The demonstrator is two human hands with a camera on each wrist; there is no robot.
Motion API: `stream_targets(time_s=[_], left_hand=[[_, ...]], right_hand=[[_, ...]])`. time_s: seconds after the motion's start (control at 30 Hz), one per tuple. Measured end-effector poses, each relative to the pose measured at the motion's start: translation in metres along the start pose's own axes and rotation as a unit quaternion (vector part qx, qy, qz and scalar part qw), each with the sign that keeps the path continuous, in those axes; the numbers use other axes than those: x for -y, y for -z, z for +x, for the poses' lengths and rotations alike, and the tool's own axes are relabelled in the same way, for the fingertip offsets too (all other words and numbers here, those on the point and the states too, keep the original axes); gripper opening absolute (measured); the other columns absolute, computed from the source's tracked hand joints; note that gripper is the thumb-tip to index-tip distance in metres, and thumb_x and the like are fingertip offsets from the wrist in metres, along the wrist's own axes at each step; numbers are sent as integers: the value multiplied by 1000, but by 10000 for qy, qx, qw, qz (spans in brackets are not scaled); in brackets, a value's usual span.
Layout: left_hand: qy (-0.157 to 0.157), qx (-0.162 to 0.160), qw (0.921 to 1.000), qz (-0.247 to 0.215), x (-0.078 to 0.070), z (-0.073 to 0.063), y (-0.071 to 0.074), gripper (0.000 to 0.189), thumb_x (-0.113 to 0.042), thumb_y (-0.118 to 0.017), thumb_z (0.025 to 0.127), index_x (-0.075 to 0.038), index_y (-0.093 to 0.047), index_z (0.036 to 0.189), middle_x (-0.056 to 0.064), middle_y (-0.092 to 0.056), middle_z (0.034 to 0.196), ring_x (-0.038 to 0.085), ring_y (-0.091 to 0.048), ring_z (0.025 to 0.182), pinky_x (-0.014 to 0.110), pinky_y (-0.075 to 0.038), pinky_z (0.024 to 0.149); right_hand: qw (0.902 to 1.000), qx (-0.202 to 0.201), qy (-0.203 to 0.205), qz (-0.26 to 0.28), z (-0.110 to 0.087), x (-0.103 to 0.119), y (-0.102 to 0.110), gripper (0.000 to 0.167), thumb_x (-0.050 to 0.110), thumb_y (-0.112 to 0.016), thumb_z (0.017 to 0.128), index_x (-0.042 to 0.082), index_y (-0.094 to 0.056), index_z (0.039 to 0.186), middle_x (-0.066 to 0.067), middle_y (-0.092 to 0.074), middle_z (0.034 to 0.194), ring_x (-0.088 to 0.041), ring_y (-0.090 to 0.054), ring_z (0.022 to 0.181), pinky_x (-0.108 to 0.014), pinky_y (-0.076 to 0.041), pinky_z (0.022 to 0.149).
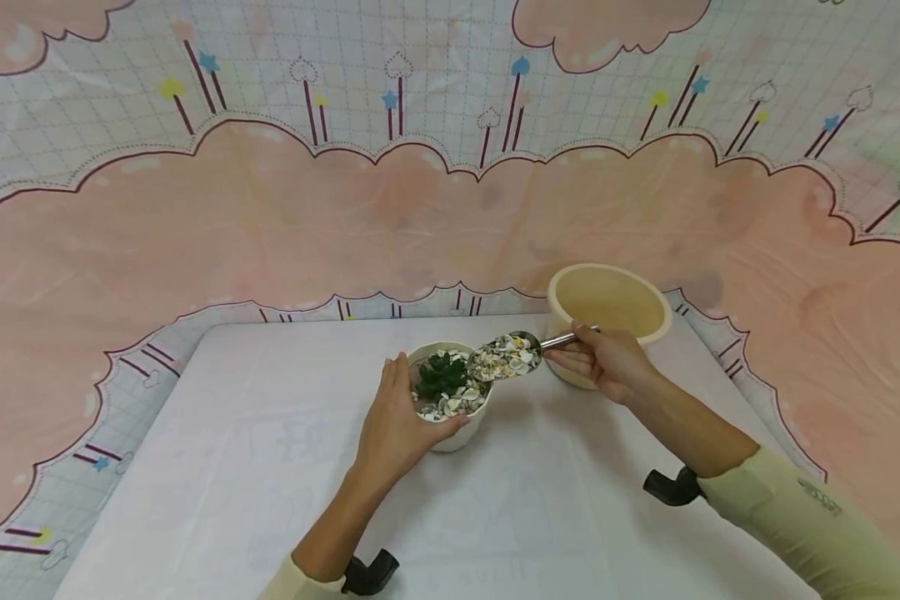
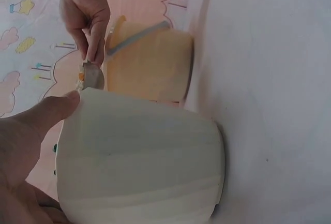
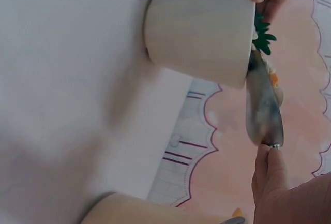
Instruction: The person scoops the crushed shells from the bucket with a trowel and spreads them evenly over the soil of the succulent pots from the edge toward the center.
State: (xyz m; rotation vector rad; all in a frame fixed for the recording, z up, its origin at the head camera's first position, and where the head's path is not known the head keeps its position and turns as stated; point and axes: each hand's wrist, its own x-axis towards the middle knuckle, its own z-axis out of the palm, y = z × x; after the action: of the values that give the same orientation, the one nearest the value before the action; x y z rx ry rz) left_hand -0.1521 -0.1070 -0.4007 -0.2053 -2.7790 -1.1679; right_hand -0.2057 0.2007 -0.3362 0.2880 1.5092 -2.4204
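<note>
A white flowerpot (image 1: pixel 456 439) stands on the table with a dark green succulent (image 1: pixel 441 375) and pale pebbles (image 1: pixel 450 403) in it. My left hand (image 1: pixel 399 425) grips its rim from the left, thumb at the near side and fingers along the far left. In my right hand (image 1: pixel 607 362) is the handle of a metal scoop (image 2: pixel 94 75), heaped with white, grey and yellowish stones (image 1: pixel 506 357). The scoop's tip lies over the right edge of the pot, beside the succulent. In the right wrist view the scoop (image 3: pixel 264 107) shows from below, its tip at the rim.
A cream-yellow bucket (image 1: pixel 607 304) with a grey handle (image 2: pixel 138 38) stands behind my right hand at the table's back right. The white table (image 1: pixel 270 467) ends at a patterned cloth backdrop (image 1: pixel 390 225).
</note>
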Motion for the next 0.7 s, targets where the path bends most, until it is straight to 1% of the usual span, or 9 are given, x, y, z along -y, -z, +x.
stream_targets(time_s=[0.1,0.2,0.27,0.33,0.43,0.53,0.6,0.7], left_hand=[[-99,160,9998,-51,4,4,5,131,-54,-94,74,8,-21,163,28,-23,168,41,-19,157,60,-32,118],[-199,317,9993,-84,7,7,10,129,-50,-94,74,5,-21,164,25,-23,169,38,-18,158,60,-30,120],[-248,369,9989,-130,7,7,12,127,-47,-95,75,5,-21,164,25,-23,170,38,-16,158,61,-29,120],[-207,378,9990,-135,4,5,12,127,-46,-94,76,6,-20,164,25,-21,170,38,-13,159,60,-27,121],[-43,290,9995,-93,-2,0,9,130,-49,-94,76,9,-17,163,27,-18,170,40,-8,159,60,-26,121],[102,116,9998,100,-7,-3,5,135,-56,-93,74,11,-17,163,29,-17,170,42,-7,159,62,-28,120],[123,-7,9996,235,-8,-4,2,136,-57,-93,73,12,-18,162,30,-19,169,44,-9,158,63,-30,118],[68,-138,9991,386,-7,-4,-2,135,-58,-94,72,13,-21,161,32,-24,167,45,-13,157,63,-33,117]], right_hand=[[10000,-26,-6,-33,2,0,-2,23,11,-44,114,-10,-53,116,-21,-76,91,-28,-79,85,-37,-59,87],[10000,-65,-14,-28,3,-1,-2,22,11,-44,114,-8,-54,116,-20,-76,90,-28,-79,85,-36,-60,86],[10000,-79,-14,-26,3,-2,-3,23,12,-43,114,-8,-54,116,-20,-76,90,-27,-79,84,-36,-60,85],[9999,-100,-8,-36,3,-3,-3,25,13,-43,114,-9,-55,117,-20,-76,90,-27,-79,84,-36,-60,85],[9999,-90,-11,-74,3,-4,-4,28,15,-43,114,-10,-54,121,-20,-77,90,-26,-79,85,-35,-59,86],[9999,-104,-25,-109,2,-4,-4,29,15,-43,115,-11,-53,122,-19,-77,91,-26,-79,85,-36,-59,87],[9999,-107,-29,-123,2,-4,-4,28,15,-43,115,-10,-53,122,-19,-77,91,-26,-79,85,-36,-59,87],[9998,-114,-42,-156,2,-4,-4,28,15,-43,115,-10,-54,119,-19,-77,91,-26,-79,85,-35,-58,87]])
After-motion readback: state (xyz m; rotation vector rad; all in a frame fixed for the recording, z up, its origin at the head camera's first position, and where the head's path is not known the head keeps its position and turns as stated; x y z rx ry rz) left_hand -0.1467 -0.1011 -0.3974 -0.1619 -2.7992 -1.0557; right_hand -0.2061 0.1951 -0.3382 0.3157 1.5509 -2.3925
